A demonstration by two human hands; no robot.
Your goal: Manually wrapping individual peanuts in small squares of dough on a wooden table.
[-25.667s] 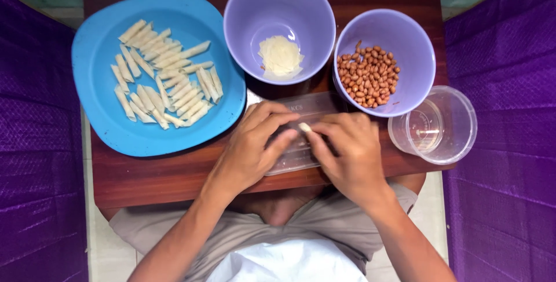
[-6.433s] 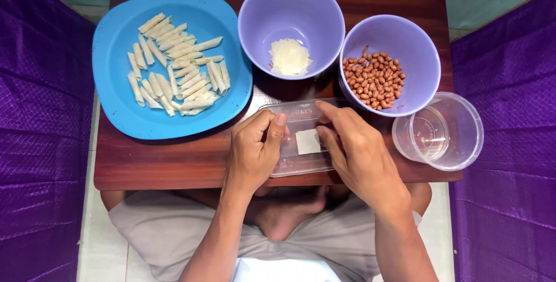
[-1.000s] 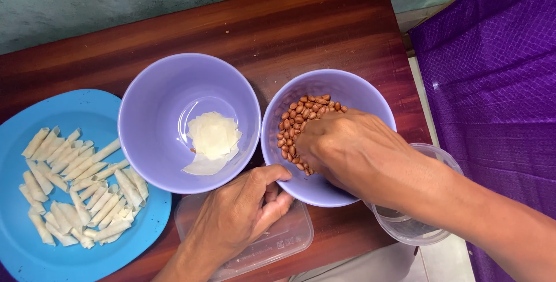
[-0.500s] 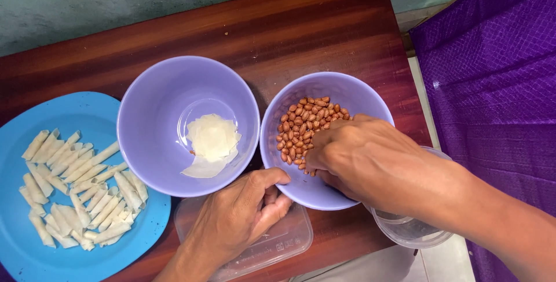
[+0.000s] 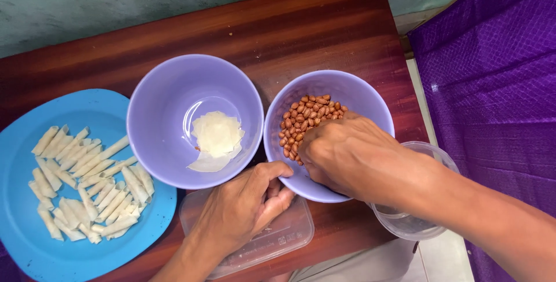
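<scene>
Inside the right purple bowl [image 5: 370, 94], right hand [image 5: 353, 154] is curled over the peanuts [image 5: 304, 117], fingertips hidden, grip unclear. Left hand [image 5: 243, 212], loosely curled, is braced at the rim over a clear tray [image 5: 289, 235], presumably steadying. Bench [image 5: 324, 21] carries all.

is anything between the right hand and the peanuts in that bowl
Nothing visible. The right hand is already inside the purple bowl, fingers down among the peanuts. The left hand only rests at the bowl's near rim.
</scene>
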